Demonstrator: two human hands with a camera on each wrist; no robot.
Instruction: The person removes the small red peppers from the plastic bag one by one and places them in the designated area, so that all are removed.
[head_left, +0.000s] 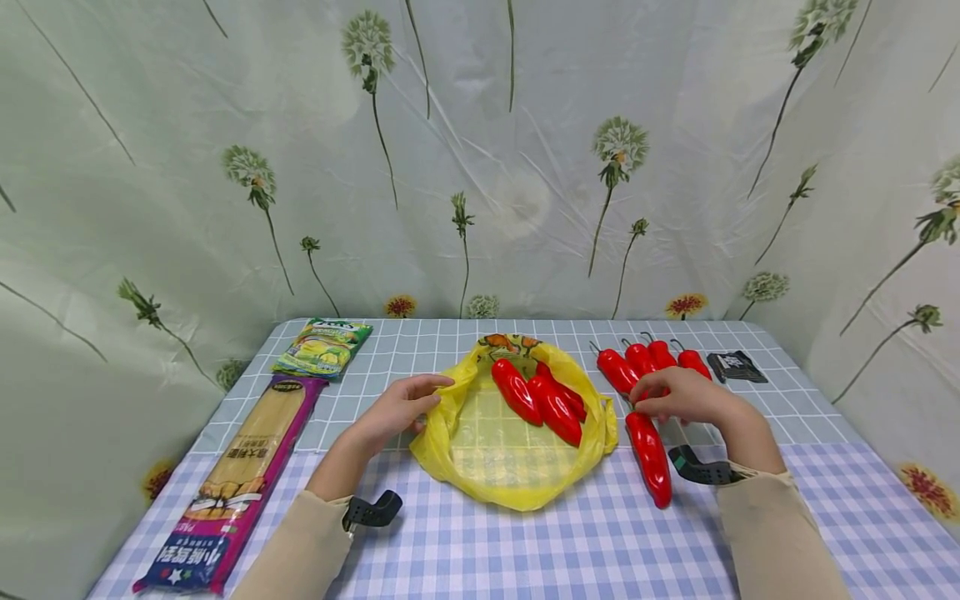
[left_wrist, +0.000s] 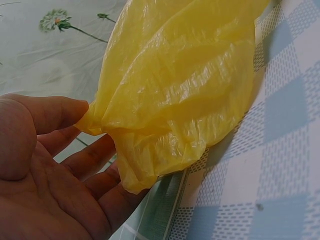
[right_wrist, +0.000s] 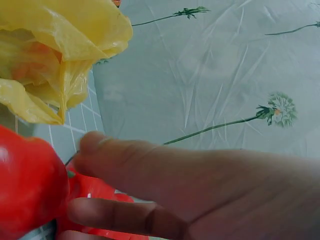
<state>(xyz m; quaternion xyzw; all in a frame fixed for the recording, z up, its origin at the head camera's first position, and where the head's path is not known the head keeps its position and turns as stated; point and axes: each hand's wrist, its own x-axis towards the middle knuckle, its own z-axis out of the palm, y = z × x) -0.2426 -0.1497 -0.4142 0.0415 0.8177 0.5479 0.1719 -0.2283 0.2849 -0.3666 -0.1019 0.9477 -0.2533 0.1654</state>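
Note:
A yellow plastic bag [head_left: 517, 498] lies spread wide in the middle of the table, with three glossy red chili peppers [head_left: 516, 392] inside it. My left hand [head_left: 408, 404] pinches the bag's left edge between thumb and forefinger, as the left wrist view shows. Right of the bag, my right hand [head_left: 686, 396] hovers at the stem end of a single red chili pepper [head_left: 649, 460] lying lengthwise. In the right wrist view, thumb and fingers stand apart beside this pepper [right_wrist: 30, 185]. Several more red chili peppers [head_left: 617, 370] lie behind the right hand, partly hidden by it.
A long purple-edged pasta packet [head_left: 243, 458] lies along the left side. Beyond it rests a green and yellow snack bag [head_left: 324, 346]. A small black packet [head_left: 737, 367] sits at the far right. A floral curtain [head_left: 525, 183] hangs behind the checked tablecloth [head_left: 480, 558].

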